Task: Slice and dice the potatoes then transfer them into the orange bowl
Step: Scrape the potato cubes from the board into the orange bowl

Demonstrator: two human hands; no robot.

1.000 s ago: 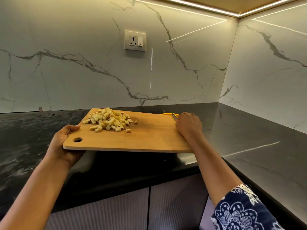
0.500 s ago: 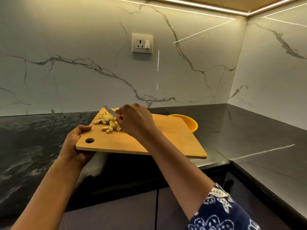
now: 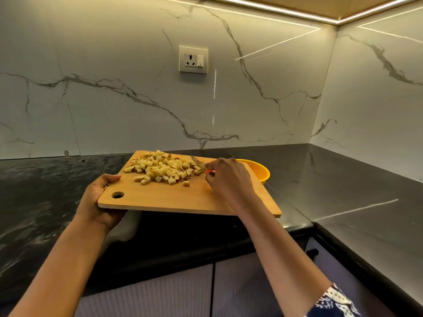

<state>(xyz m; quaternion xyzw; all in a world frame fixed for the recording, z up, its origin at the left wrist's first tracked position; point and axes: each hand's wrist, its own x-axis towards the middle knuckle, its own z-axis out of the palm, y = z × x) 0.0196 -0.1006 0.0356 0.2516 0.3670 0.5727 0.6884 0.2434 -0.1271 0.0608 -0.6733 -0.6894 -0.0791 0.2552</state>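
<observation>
right hand (image 3: 225,179) grips knife (image 3: 198,162), blade at potato dice (image 3: 164,169) | left hand (image 3: 98,200) holds board (image 3: 183,197) up | bowl (image 3: 261,171) just behind board's right edge | step: transfer, I think | next: tilt board, sweep dice into bowl

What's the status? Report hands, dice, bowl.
Left hand grips board. Right hand holds knife against dice pile. Bowl past board's right end; only that hand between.

I see the knife (image 3: 197,162) only as a blurred streak of blade, and the right hand (image 3: 229,179) covers nearly all its handle. The cutting board (image 3: 183,200) and that hand hide much of the orange bowl (image 3: 261,171), so I can't tell its contents. The left hand (image 3: 98,202) has its fingers hidden under the board.
</observation>
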